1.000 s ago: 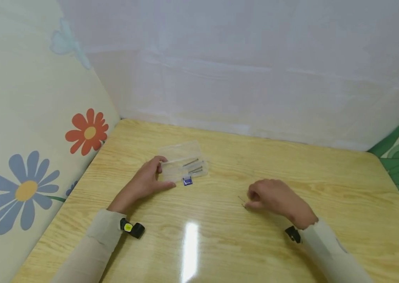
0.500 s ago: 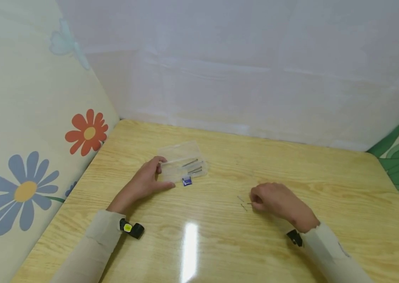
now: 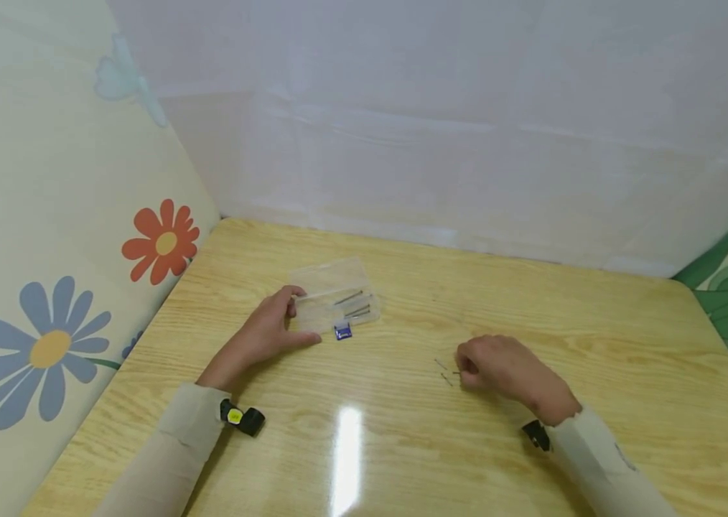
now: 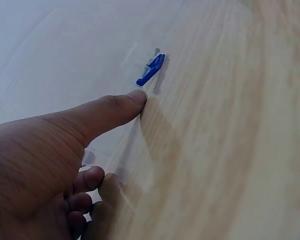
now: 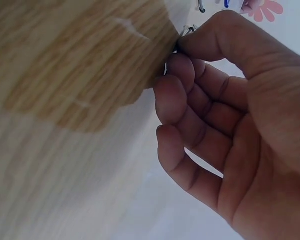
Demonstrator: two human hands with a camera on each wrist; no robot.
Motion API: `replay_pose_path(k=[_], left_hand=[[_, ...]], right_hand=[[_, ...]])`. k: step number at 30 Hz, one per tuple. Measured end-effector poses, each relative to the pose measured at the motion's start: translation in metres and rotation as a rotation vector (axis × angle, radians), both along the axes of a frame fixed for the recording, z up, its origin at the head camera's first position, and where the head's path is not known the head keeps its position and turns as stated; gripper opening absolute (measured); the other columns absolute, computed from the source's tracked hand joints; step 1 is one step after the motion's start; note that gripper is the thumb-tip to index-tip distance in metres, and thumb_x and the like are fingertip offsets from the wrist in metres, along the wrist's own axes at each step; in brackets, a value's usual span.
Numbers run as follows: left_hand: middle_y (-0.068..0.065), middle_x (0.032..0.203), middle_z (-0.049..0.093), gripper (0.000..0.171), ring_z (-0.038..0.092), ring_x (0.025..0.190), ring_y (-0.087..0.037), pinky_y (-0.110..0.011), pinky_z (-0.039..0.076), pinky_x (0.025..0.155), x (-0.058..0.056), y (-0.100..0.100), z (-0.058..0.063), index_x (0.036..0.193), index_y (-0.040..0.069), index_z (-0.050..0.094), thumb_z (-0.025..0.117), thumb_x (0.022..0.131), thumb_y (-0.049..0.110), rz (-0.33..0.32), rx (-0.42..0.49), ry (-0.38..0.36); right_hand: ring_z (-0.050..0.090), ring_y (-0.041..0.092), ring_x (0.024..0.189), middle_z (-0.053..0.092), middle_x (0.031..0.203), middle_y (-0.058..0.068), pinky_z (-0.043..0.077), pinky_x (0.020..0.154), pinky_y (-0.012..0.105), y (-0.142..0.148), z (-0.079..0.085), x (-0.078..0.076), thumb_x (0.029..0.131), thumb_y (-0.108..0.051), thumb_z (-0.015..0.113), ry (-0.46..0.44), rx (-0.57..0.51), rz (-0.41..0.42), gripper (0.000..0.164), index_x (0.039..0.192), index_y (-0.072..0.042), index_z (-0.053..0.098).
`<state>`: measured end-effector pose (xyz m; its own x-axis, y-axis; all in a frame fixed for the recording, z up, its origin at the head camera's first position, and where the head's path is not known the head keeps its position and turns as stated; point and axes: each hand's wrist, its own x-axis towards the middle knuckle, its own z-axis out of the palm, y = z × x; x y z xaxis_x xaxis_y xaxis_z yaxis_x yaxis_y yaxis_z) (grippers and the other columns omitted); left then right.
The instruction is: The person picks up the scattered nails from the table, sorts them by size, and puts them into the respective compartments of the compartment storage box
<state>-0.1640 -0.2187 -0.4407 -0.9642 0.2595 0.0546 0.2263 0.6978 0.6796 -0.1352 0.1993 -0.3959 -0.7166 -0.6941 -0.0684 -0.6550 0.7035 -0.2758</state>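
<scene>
At the left end of an open, clear plastic box (image 3: 312,316), my left hand (image 3: 263,327) grips the side, its thumb along the front edge. Several nails (image 3: 357,311) lie inside the box, and a blue label or clasp (image 3: 342,331) shows on its front. My right hand (image 3: 507,368) is down at the tabletop with curled fingers. Its thumb and forefinger pinch a small thin nail (image 3: 456,373), mostly hidden by the fingertips. Just left of them lie two more small nails, a dark one (image 3: 446,379) and a pale one (image 3: 441,364).
The box's clear lid (image 3: 332,273) is folded back toward the rear. Everything stands on a glossy wood-grain table (image 3: 403,445). A white cloth wall (image 3: 403,129) rises behind it, and a flower-printed wall (image 3: 47,215) runs along the left.
My right hand has shifted slightly right and toward me, which uncovers the two small nails on the table. The left hand and the box have stayed put.
</scene>
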Motion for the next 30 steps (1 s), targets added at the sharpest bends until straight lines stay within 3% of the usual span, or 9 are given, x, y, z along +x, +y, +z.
replay_pose_path(k=[16, 30], left_hand=[[-0.008, 0.100, 0.048, 0.080, 0.044, 0.091, -0.026, -0.043, 0.038, 0.082, 0.001, 0.001, 0.002, 0.137, 0.002, 0.047, 0.092, 0.078, 0.034, 0.006, -0.004, -0.010], [-0.008, 0.099, 0.048, 0.079, 0.044, 0.090, -0.026, -0.042, 0.038, 0.082, 0.001, 0.001, 0.001, 0.136, 0.001, 0.048, 0.092, 0.078, 0.033, 0.002, -0.002, -0.004]], right_hand=[[0.035, 0.002, 0.057, 0.040, 0.064, -0.014, 0.033, 0.053, 0.024, -0.003, -0.001, -0.002, 0.074, -0.001, 0.068, -0.007, -0.002, 0.017, 0.031, 0.067, -0.023, 0.048], [0.034, 0.002, 0.058, 0.038, 0.065, -0.014, 0.034, 0.055, 0.025, -0.014, 0.005, -0.010, 0.081, -0.002, 0.068, -0.038, -0.052, 0.014, 0.029, 0.069, -0.023, 0.050]])
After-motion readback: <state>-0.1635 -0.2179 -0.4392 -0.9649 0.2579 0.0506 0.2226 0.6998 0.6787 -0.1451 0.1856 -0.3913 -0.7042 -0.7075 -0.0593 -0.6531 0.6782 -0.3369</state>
